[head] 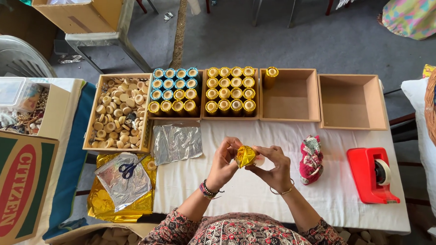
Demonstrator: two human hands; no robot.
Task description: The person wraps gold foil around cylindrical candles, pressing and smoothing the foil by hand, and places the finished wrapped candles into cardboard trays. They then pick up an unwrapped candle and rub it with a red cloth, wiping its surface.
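Take the red tape dispenser (372, 174) on your white table cloth (254, 186) as the mark. Just left of it lies a bundled patterned cloth (311, 158). Behind it you've got two empty wooden boxes (352, 101), then trays of gold-wrapped rolls (230, 90) and blue-topped rolls (175, 91). Far left of it sit a tray of wooden discs (117, 112), a silver foil sheet (177, 143), and scissors (128, 169) on stacked foil.

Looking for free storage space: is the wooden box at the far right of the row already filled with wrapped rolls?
No, the rightmost wooden box shows only its bare bottom, with nothing inside.
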